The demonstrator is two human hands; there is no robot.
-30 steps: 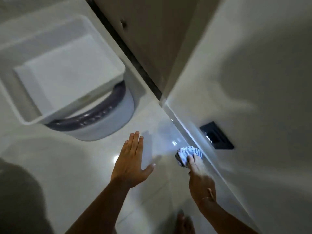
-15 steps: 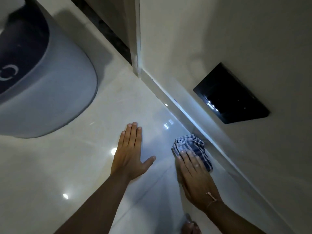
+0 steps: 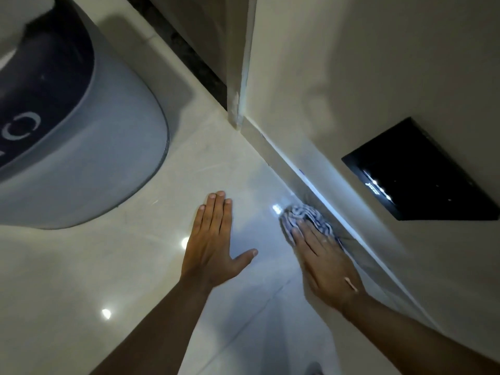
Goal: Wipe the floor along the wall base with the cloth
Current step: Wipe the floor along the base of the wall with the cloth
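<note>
Pressing our right hand (image 3: 326, 262) flat, fingers straight and together, onto the striped cloth (image 3: 307, 219), which lies bunched on the floor (image 3: 113, 266) right against the wall base (image 3: 319, 190). Our left hand (image 3: 213, 243) lies palm-down on bare tile away from the wall base, fingers extended, thumb spread, holding nothing.

The right hand (image 3: 326, 262) lies flat, fingers spread, pressing a striped cloth (image 3: 307, 217) onto the glossy floor (image 3: 135, 261) right against the skirting (image 3: 313, 185) at the wall (image 3: 378, 63) base. The left hand (image 3: 213, 242) rests palm down on the tiles nearby. A grey bin (image 3: 81, 147) stands to the left; a black panel (image 3: 414, 171) sits on the wall.
</note>
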